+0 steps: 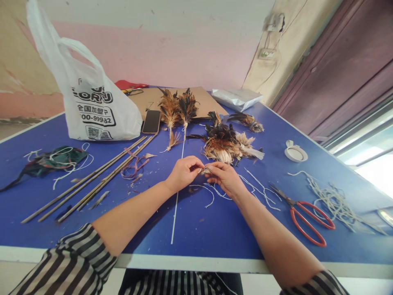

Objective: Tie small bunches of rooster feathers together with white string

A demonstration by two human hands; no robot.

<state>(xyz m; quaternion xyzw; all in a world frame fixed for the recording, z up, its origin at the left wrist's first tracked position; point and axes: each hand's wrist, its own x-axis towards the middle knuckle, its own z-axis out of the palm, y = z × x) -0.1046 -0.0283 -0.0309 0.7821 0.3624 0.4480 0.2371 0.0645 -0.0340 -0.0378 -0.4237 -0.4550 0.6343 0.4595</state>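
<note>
My left hand [185, 173] and my right hand [223, 175] meet above the middle of the blue table [147, 229]. Both pinch a small pale piece [205, 170], too small to make out clearly. Just beyond them lies a loose pile of brown, black and cream feathers [222, 143]. Behind my left hand are two feather bundles, a brown one [170, 110] and a darker one [187, 107] tied to a thin white stick [175, 217]. White strings [211, 192] lie under and beside my right hand.
Red-handled scissors [307, 219], tangled string [334, 203] and a tape roll [296, 153] lie right. Left are bamboo sticks [89, 180], a plastic bag [98, 102], dark cloth [58, 159] and a phone [151, 121]. Cardboard [205, 102] and a silvery packet [237, 98] lie at the back.
</note>
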